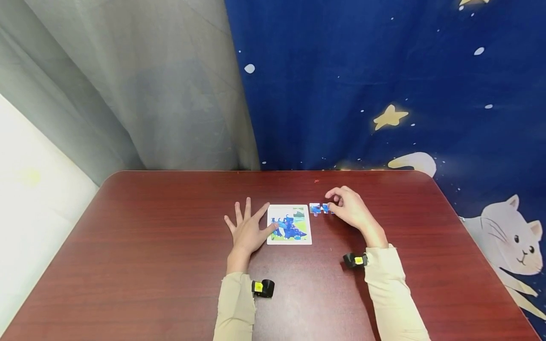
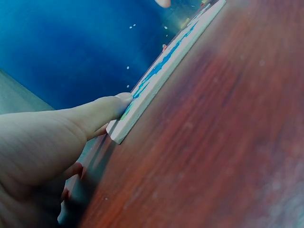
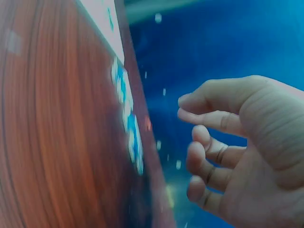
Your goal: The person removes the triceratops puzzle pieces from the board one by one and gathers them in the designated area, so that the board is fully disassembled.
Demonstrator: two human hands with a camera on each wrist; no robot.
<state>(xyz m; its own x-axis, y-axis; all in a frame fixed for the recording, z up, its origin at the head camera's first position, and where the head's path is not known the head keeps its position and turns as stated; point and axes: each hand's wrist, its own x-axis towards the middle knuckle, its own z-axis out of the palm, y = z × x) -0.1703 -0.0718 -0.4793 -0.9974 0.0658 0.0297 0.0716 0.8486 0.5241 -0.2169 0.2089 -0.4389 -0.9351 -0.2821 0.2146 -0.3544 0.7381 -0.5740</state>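
A jigsaw puzzle in a white frame (image 1: 289,242) lies flat on the table, its picture showing a blue horned dinosaur. My left hand (image 1: 248,233) is at its left side with fingers spread; the thumb (image 2: 107,111) rests on the puzzle's edge area. Just right of the frame lie loose jigsaw pieces (image 1: 315,208) in a short row, partly hidden by my right hand (image 1: 350,208). That hand hovers over the row's right end, fingers loosely bent. In the right wrist view, the thumb and index fingertips are close together with no piece visible between them.
The reddish-brown wooden table (image 1: 149,255) extends on both sides of the hands. A tiny red bit (image 1: 316,181) lies near its far edge. Behind the table hang a grey curtain (image 1: 170,94) and a blue star-patterned curtain (image 1: 315,94).
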